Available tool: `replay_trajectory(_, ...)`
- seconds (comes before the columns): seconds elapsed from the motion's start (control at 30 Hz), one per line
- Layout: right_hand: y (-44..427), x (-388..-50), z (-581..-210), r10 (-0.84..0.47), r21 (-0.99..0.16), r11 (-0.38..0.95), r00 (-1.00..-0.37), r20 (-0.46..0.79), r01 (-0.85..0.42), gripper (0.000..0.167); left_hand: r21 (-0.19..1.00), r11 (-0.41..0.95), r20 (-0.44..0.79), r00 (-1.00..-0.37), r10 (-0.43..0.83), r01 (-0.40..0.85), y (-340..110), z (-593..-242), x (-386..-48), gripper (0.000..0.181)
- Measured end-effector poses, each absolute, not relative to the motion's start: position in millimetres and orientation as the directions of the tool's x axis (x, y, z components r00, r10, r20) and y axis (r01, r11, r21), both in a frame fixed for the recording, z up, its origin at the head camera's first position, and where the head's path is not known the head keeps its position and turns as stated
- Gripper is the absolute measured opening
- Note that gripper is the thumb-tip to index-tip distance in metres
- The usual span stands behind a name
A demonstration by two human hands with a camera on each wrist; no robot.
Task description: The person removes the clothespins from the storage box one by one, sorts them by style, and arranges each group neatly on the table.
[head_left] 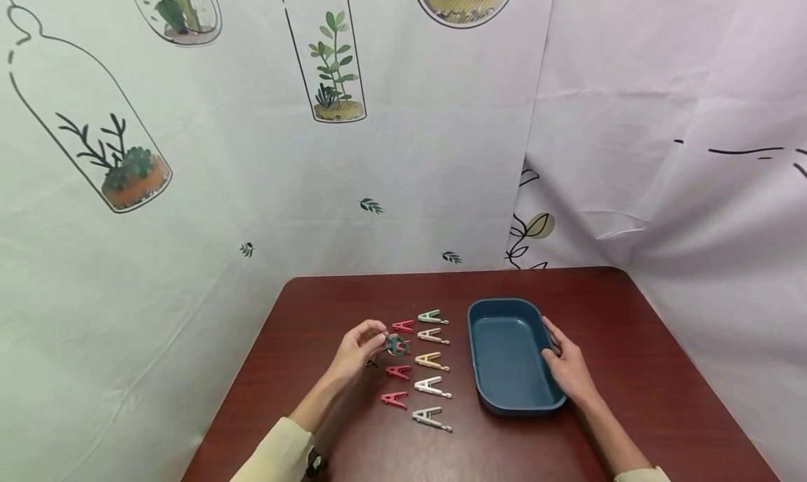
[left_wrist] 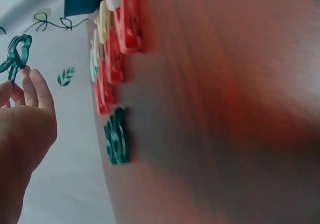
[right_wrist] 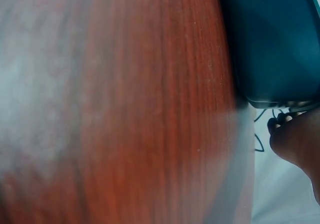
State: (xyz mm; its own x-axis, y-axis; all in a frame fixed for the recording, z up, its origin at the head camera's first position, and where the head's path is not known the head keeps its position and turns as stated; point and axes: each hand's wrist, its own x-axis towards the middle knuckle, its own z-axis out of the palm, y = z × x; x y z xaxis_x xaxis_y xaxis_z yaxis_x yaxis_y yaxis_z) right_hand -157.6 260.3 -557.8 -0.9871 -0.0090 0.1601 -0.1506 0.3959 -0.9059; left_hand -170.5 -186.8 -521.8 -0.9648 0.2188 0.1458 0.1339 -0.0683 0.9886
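Observation:
My left hand (head_left: 356, 354) pinches a dark green clip (left_wrist: 20, 51) by its end between the fingertips, raised over the red clothespins. A second dark green clip (left_wrist: 117, 139) lies on the table below that hand. Several red clothespins (head_left: 394, 398) form a column there, one partly covered by the held clip in the head view. My right hand (head_left: 570, 371) grips the right side of a blue rectangular tray (head_left: 512, 363), thumb at the rim and fingers along the outer wall. Bare floor shows inside the tray, which stands on the table.
Between the red column and the tray runs another column of clothespins: a pale green one (head_left: 432, 317), a yellow one (head_left: 431, 360) and several whitish ones (head_left: 432, 387). The dark red-brown table (head_left: 353, 440) meets a printed white cloth (head_left: 403, 153) behind.

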Motion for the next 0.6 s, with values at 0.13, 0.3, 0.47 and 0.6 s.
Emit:
replay_trajectory(0.13,260,-158,-558,-0.008,-0.907,0.392,-0.987,0.162,-0.152,0.067,0.987,-0.046,0.159,-0.964,0.215,0.153,-203,-529,-161,0.024)
replay_trajectory(0.3,260,-158,-558,-0.007,-0.906,0.393,-0.986,0.169,-0.158,0.067,0.979,0.007,0.200,-0.962,0.189,0.205,-223,-538,-150,0.020)
replay_trajectory(0.47,261,-158,-558,-0.007,-0.904,0.397,-0.986,0.168,-0.157,0.067,0.971,0.067,0.219,-0.965,0.143,0.230,-241,-549,-138,0.015)
replay_trajectory(0.6,260,-158,-559,-0.013,-0.900,0.396,-0.981,0.196,-0.185,0.067,0.978,0.066,0.196,-0.979,0.049,0.199,-251,-556,-129,0.013)
